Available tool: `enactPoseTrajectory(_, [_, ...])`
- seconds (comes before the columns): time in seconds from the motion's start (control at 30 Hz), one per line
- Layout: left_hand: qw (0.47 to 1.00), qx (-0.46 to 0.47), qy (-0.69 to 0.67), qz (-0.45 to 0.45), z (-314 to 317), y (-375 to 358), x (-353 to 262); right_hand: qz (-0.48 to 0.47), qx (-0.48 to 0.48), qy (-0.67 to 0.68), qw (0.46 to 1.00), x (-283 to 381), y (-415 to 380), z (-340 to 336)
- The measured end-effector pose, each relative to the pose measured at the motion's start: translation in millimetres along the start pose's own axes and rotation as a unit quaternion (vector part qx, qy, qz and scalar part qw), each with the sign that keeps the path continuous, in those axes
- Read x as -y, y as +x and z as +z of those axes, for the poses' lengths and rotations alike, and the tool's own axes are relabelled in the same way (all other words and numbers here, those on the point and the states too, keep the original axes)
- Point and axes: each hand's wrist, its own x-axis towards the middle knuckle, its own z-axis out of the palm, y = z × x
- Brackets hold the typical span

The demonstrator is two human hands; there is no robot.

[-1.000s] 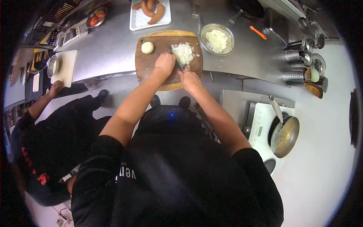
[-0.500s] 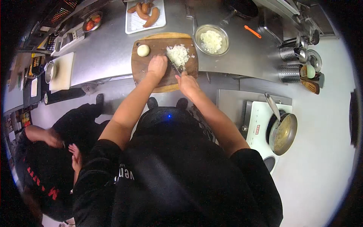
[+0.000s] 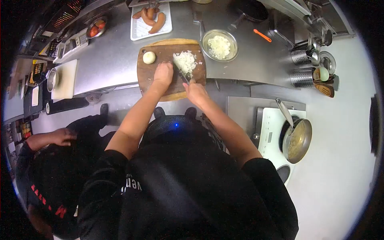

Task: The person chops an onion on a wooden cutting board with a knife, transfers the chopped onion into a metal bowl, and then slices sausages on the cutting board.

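head view, right hand: the right hand (image 3: 196, 92) has its fingers clamped on the handle of the knife (image 3: 182, 74).
knife: over the cutting board (image 3: 162, 51), slanting, its blade beside the chopped onion (image 3: 185, 62).
left hand: the left hand (image 3: 164, 73) is low over the board on the blade's other side, fingers curled together; whether they pinch anything, i cannot tell.
chopped onion: a loose white heap on the board, just beside the blade.
peeled onion: the peeled onion (image 3: 149, 57) sits whole on the board, near its far left corner.
metal bowl: the metal bowl (image 3: 204, 45) stands on the steel counter (image 3: 108, 60) just beyond the board's right side, with white chopped pieces inside.
white tray: the white tray (image 3: 138, 33) lies beyond the board, with sausages (image 3: 157, 24) on it.
pan: the pan (image 3: 297, 141) is on the white cooker (image 3: 268, 134), well apart at the right.
co-worker: a co-worker's hand (image 3: 63, 137) shows at the left, apart from both hands.
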Motion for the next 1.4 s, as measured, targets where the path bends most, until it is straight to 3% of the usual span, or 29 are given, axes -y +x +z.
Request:
enactPoseTrajectory(0.23, [0.999, 0.035, 0.032, 0.002, -8, 2, -5, 0.021, 0.015, -0.001, 1.000, 5, -1, 3])
enactPoseTrajectory(0.37, [0.999, 0.030, 0.040, 0.008, -6, 0, -5, 0.010, 0.013, 0.014, 1.000, -6, 28, 26])
enactPoseTrajectory(0.57, [1.000, -0.007, 0.000, -0.004, 3, 8, 13, -0.008, -0.014, 0.015, 1.000, 6, 23, 3])
enactPoseTrajectory(0.9, [1.000, 0.024, 0.001, 0.011, -4, 22, 12, -0.003, 0.019, -0.016, 1.000, -4, 9, 8])
enactPoseTrajectory(0.97, [0.997, 0.070, -0.015, -0.010, -11, 20, 8, -0.004, -0.002, -0.012, 1.000, -8, 22, 26])
enactPoseTrajectory(1.03, [0.998, 0.050, -0.027, -0.014, -11, 16, 7, -0.017, -0.033, -0.009, 0.999, -1, 27, 21])
enactPoseTrajectory(1.3, [0.997, -0.042, -0.064, -0.021, -4, 5, 11, -0.005, 0.014, 0.012, 1.000, -3, 3, 1])
enactPoseTrajectory(1.4, [0.993, -0.034, -0.080, -0.078, 1, 7, 12, -0.012, 0.003, 0.019, 1.000, -3, -4, 7])
